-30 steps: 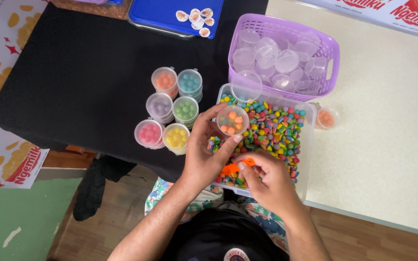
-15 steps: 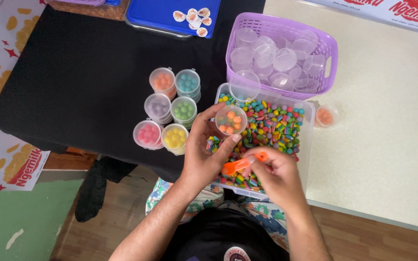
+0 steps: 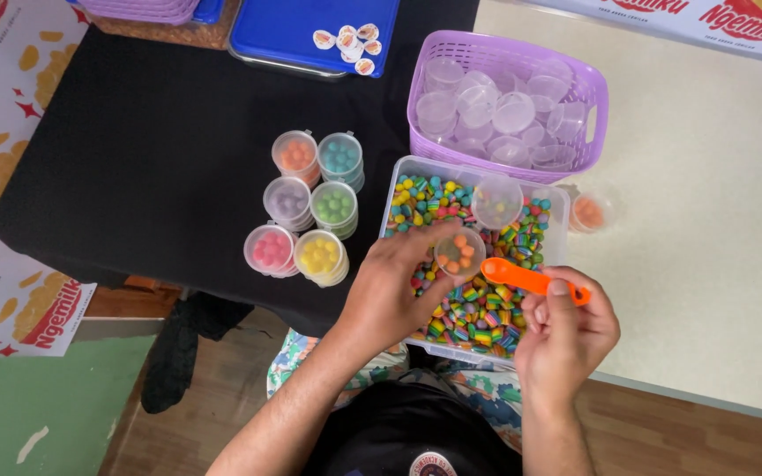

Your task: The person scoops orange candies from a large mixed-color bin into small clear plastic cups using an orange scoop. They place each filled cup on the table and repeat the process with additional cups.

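My left hand point(image 3: 394, 286) holds a small clear cup of orange beads point(image 3: 459, 252) over a clear rectangular tub point(image 3: 563, 201) full of mixed coloured beads. My right hand point(image 3: 566, 339) grips an orange plastic spoon point(image 3: 522, 278) by its handle, the bowl pointing toward the cup. An empty clear cup point(image 3: 496, 202) lies in the tub.
Several lidded cups of sorted beads stand on the black table: orange point(image 3: 295, 155), teal point(image 3: 339, 157), purple point(image 3: 287, 199), green point(image 3: 333, 206), pink point(image 3: 270, 249), yellow point(image 3: 320, 256). A purple basket point(image 3: 597, 113) of empty cups sits behind the tub. A cup of orange beads point(image 3: 589, 211) rests to the right. A blue tray point(image 3: 293, 26) is at the back.
My right hand has lifted the orange spoon out of the beads and moved it right and up beside the cup. The left hand still holds the cup over the tub.
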